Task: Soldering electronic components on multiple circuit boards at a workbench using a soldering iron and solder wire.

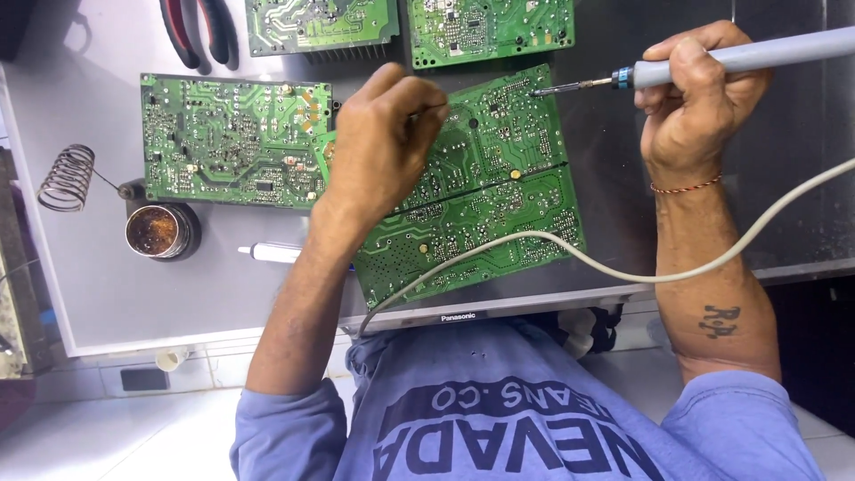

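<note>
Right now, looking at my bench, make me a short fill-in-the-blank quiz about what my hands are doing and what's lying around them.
1. The right hand holds a soldering iron whose tip touches the ____ circuit board.
2. The left hand rests on that same ____.
3. The pliers at the top have ____ and black handles.
4. A coiled ____ stand sits at the left, beside a round tin.

Missing words: green; board; red; wire
</note>
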